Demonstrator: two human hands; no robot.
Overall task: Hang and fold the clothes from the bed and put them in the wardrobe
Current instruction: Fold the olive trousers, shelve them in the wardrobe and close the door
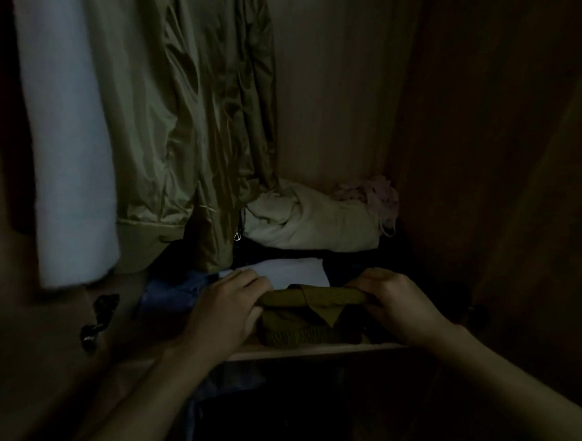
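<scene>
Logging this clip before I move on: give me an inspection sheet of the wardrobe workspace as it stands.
Surface: wooden shelf, dimly lit.
Job's things: folded olive shirt at the shelf front; light blue folded garment behind it; pale bundle at the back.
Clutter: small dark object on the shelf's left side, too dim to identify.
Grips: left hand and right hand both hold the shirt's top edge.
Cables: nothing seen.
Surroundings: green jacket and white garment hanging; wardrobe side panel.

My left hand's fingertips and right hand's fingertips disappear behind the olive shirt. The top edge cuts off the hanging green jacket. Darkness swallows everything below the shelf edge.
</scene>
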